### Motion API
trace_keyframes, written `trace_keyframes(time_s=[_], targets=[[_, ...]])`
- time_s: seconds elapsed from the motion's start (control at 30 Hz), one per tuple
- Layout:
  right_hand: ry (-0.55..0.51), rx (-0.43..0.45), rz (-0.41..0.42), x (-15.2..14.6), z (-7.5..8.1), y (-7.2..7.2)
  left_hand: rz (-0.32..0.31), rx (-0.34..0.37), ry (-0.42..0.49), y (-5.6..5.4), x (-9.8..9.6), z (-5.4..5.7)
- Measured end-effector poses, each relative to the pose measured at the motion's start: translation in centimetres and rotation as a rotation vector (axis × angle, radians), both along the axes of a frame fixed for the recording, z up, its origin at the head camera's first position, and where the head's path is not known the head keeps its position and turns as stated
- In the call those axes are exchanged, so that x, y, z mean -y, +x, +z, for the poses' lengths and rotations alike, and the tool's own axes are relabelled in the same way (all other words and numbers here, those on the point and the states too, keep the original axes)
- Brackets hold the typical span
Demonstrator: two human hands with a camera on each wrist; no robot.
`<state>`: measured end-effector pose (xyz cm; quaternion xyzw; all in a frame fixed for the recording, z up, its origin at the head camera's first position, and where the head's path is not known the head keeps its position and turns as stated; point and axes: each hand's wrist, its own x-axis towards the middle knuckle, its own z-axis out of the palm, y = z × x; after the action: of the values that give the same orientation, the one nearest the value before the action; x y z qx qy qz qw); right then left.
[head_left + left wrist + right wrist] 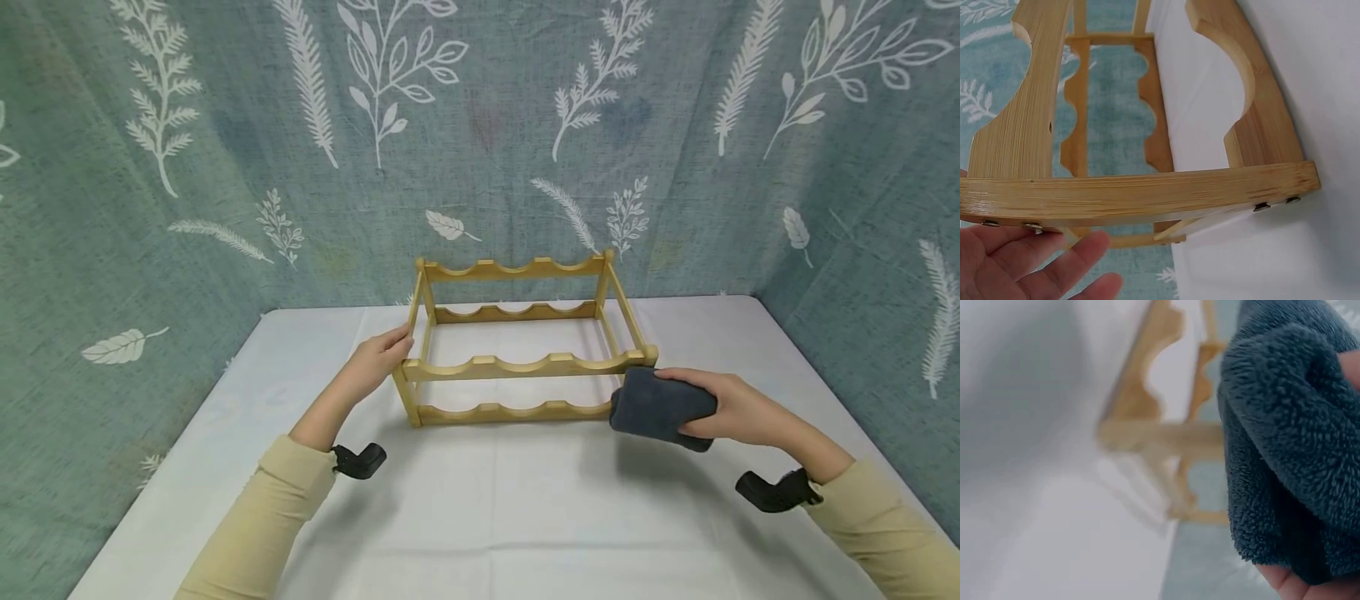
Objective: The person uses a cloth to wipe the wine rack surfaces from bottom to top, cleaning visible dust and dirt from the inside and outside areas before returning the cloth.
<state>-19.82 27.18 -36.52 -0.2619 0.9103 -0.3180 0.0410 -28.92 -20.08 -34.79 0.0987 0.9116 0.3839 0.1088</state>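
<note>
Table: white top, faintly creased. Directly on it: rack, one, wooden, two-tiered, scalloped rails; stands towards far edge, roughly midway across.

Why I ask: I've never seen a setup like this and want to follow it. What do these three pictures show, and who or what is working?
There is no machine here: a person works with two bare hands. The head picture comes from a camera worn on the head, looking forward and down. The other two come from cameras on the wrists, each showing that hand's work up close.

On the white tabletop stands a wooden rack with wavy rails. The left hand holds it at its left end. The right hand holds a folded dark blue-grey cloth by the rack's near right corner.
</note>
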Motion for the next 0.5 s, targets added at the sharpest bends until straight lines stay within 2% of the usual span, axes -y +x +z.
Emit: trace_keyframes(time_s=[0.1,0.2,0.37,0.5], targets=[[-0.003,-0.044,-0.008,1.2,1.2,-0.1,0.004,0.004,0.004,0.0,0.1,0.0],[-0.002,-0.063,-0.017,2.7,1.7,-0.1,0.006,0.004,0.008,0.0,0.2,0.0],[-0.018,-0.034,-0.024,5.6,1.3,-0.3,0.007,-0.002,0.004,0.0,0.2,-0.1],[-0.039,-0.02,0.006,8.1,0.8,-0.5,0.005,-0.005,0.011,0.0,0.1,-0.2]])
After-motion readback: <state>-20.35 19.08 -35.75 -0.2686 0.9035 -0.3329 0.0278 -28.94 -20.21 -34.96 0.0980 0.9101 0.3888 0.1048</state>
